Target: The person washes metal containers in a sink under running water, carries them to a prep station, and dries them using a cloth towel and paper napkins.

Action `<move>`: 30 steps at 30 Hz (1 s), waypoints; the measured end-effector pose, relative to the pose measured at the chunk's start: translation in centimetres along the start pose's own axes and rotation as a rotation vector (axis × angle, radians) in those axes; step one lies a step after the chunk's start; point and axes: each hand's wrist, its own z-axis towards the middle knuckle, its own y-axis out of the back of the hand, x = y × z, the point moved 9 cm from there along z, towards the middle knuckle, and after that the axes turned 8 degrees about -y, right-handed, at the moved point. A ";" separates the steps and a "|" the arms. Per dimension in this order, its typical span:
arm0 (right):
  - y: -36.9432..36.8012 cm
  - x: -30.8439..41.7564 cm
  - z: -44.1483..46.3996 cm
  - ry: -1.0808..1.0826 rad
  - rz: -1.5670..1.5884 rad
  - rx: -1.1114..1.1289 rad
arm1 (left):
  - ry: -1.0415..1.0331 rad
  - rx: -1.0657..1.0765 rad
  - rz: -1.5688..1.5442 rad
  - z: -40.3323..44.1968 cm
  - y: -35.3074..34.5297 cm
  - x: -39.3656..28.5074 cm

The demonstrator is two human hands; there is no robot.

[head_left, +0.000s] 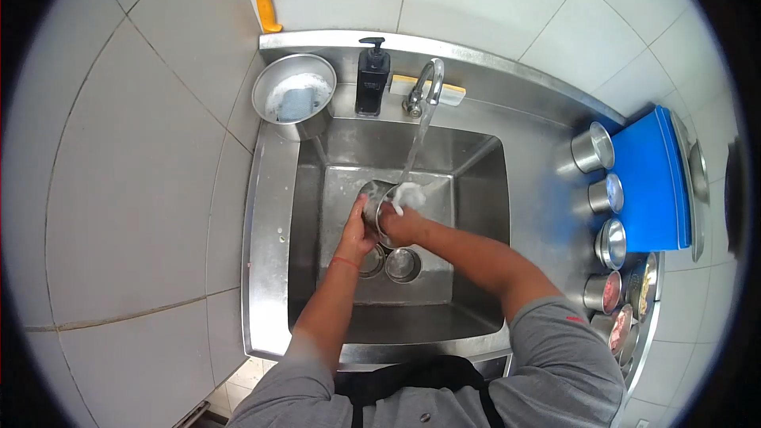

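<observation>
Over the steel sink [476, 269], my left hand [359, 231] is wrapped round the outside of a metal pot [371, 194], which is tilted on its side. My right hand [403, 223] reaches into the pot's mouth; its fingers are mostly hidden inside. White suds [411, 195] lie beside the right hand at the pot's rim. Water runs from the curved faucet [436, 83] down toward the pot. Below the hands, a round metal container [403, 265] rests on the sink floor, with another [371, 263] partly hidden by my left wrist.
Behind the sink stand a pot of suds [295, 131] with a grey-blue sponge, a black pump bottle [372, 83] and a yellow-and-white bar [448, 93]. Several metal pots [590, 150] line the right counter beside a blue board [646, 182]. An orange handle [268, 8] is at the upper left.
</observation>
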 end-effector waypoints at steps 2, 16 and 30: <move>-5.2 -2.4 4.7 -0.093 0.021 -0.381 | -0.135 -0.077 0.118 3.6 2.9 -0.6; 5.5 -2.5 -0.6 -0.107 0.786 -0.349 | -0.520 -0.309 0.793 1.6 5.1 -6.4; -1.4 -5.6 -3.8 -0.566 2.021 -0.574 | -0.397 -0.234 -0.274 0.9 0.6 -4.9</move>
